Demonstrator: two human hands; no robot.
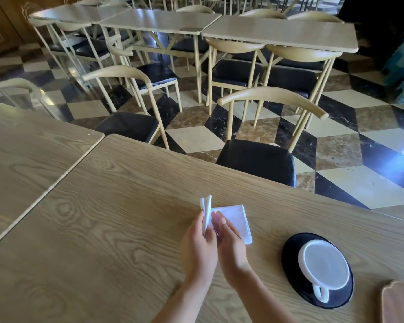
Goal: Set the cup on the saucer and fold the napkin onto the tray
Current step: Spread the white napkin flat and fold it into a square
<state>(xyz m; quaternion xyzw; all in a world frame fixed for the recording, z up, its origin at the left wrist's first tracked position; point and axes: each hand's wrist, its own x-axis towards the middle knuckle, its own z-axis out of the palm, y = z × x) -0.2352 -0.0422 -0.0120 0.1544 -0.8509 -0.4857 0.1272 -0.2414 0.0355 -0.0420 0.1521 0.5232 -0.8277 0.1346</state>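
Observation:
A white napkin (234, 219) lies on the wooden table (117, 206), its left part lifted upright. My left hand (200, 248) pinches that raised flap between thumb and fingers. Beside it, my right hand (230, 245) rests with flat fingers on the napkin's near left part. To the right, a white cup (324, 264) stands on a black saucer (289, 257), its handle pointing toward me. A brownish tray (399, 301) shows only its corner at the bottom right edge.
A second table (21, 148) butts against this one on the left. Chairs with black seats (257, 164) stand along the far edge, with more tables and chairs beyond on a chequered floor.

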